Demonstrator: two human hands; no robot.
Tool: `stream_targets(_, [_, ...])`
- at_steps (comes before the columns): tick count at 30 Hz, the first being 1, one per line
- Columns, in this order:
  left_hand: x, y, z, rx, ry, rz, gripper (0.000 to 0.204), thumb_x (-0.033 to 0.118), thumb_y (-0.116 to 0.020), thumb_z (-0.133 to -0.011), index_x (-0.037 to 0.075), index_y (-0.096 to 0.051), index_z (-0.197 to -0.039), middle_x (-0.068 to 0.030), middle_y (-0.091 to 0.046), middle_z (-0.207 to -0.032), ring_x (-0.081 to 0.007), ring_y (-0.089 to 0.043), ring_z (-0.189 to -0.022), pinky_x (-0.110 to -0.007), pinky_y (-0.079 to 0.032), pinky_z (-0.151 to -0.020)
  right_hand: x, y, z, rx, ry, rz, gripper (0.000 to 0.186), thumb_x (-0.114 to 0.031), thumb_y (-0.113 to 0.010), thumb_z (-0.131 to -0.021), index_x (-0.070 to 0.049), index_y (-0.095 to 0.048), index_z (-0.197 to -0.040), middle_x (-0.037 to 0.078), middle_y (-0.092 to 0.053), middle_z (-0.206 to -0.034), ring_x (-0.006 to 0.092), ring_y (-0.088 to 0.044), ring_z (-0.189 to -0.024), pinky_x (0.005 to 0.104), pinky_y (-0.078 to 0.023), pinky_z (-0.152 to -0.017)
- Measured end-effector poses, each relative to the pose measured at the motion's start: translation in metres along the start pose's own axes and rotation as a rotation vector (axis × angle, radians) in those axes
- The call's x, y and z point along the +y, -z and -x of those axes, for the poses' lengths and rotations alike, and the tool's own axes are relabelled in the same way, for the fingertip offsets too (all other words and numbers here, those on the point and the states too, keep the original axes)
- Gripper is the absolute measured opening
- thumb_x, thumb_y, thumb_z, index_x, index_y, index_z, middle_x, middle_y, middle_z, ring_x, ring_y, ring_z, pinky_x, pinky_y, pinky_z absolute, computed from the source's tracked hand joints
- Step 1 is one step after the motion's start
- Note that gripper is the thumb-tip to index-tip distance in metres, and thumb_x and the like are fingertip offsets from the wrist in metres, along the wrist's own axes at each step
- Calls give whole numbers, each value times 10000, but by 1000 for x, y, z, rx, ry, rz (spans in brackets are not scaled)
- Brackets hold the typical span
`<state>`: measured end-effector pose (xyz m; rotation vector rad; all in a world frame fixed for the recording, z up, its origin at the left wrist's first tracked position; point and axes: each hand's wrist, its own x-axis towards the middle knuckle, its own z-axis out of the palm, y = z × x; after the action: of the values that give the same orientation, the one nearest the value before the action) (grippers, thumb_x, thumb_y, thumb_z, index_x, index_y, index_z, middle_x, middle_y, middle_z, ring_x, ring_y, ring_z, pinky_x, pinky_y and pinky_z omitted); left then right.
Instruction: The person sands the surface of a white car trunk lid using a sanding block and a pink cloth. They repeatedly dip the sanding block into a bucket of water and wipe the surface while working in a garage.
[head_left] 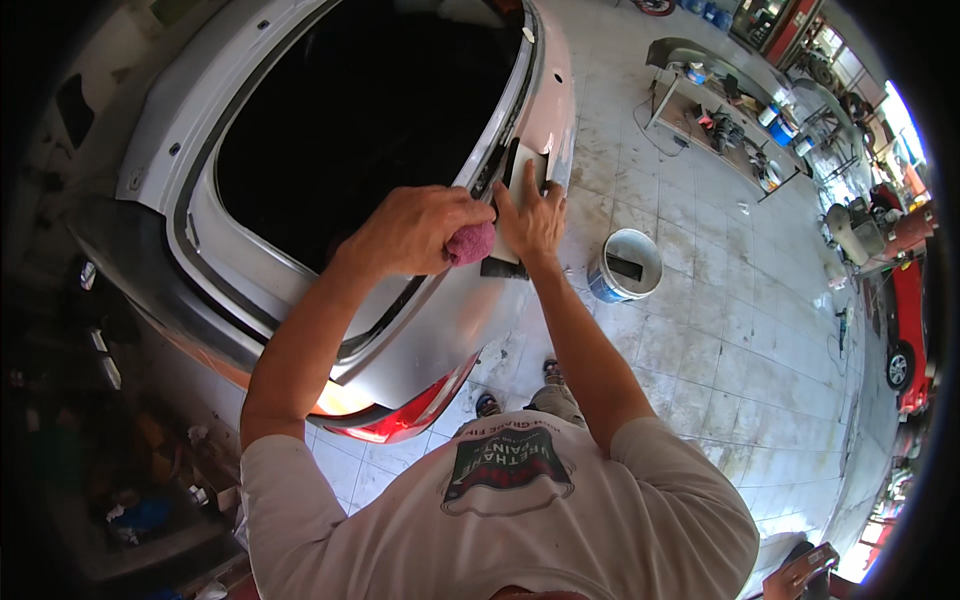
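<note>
My left hand (pixel 418 228) is closed round a bunched pink cloth (pixel 470 244), held over the edge of the car's rear side panel. Beside it, my right hand (pixel 533 218) lies over a long, flat, pale sanding block (pixel 524 172) with dark edges, its thumb and fingers on the block. The block rests along the rear pillar of a silver-grey car (pixel 440 325), where the paint is dull and partly pinkish. Its underside is hidden. A dark rear window (pixel 360 120) is left of both hands.
A white bucket (pixel 628 262) with a dark flat piece inside stands on the tiled floor, right of the car. The red tail light (pixel 410 412) is close to my body. Farther right are a cluttered low table (pixel 715 125) and a red car (pixel 908 335).
</note>
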<state>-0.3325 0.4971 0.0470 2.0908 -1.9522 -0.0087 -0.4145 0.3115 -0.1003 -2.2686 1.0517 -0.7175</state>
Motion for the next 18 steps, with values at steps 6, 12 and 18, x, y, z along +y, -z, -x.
stream_targets(6, [-22,-21,-11,75,9,43,591,99,-927,-673,161,-726,-1225,-60,-743,-1100,-287,-745,-1013,-410,-627,-853,78,-78,-143,75,370,-10,747,-542,-586,-1064,-136,-442,-1675,464,-242,-1669,648,-276,-1538,596,-259,-1296])
stream_targets(12, [-20,-32,-18,37,-13,5,621,83,-922,-664,170,-705,-1239,-74,-722,-1095,-314,-713,-1082,-511,-513,-1053,64,-68,-203,47,490,131,648,-451,-470,-1148,-40,-451,-1648,407,-362,-1659,566,-237,-1606,615,-194,-1326])
stream_targets(18, [-22,-23,-10,7,44,12,644,80,-912,-669,169,-702,-1272,-73,-721,-1105,-321,-703,-1091,-514,-483,-1106,21,-27,-54,-17,615,-113,564,-275,-501,-1143,10,-463,-1629,274,-370,-1727,422,-227,-1662,609,-165,-1341])
